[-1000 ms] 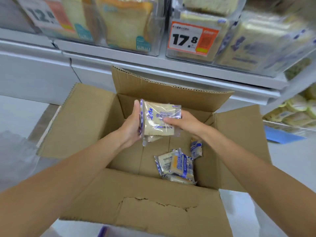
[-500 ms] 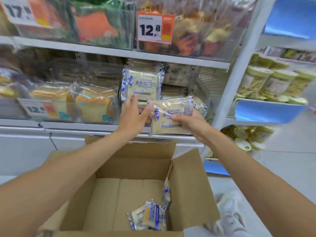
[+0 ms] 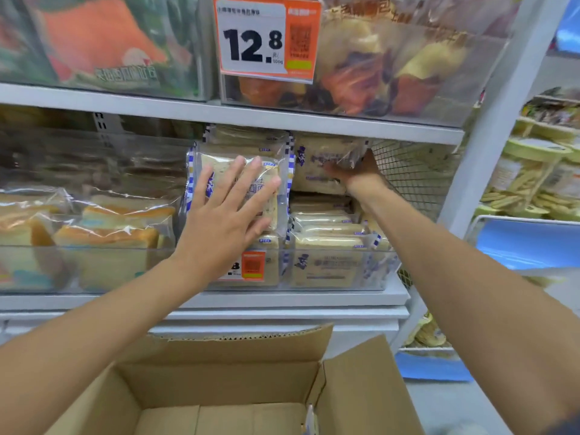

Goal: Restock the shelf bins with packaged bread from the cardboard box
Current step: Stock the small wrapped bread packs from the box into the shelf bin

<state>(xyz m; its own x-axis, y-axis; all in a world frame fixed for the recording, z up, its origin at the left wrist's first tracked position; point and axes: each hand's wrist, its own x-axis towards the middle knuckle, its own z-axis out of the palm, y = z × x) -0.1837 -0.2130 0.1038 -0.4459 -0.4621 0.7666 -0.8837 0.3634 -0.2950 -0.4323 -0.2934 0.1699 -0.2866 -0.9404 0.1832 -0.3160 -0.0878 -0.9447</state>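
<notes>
Bright, even light from overhead fills the frame, with only soft shadow under each shelf board. The upper left and far right are smeared by motion blur. The price tag at top centre stays readable. Glare streaks the clear bins at left. Wide-angle distortion tilts the white upright at right and stretches both forearms at the lower corners.

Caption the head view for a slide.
Left hand flat against an upright bread pack while right hand slides another pack onto the bin stack.
</notes>
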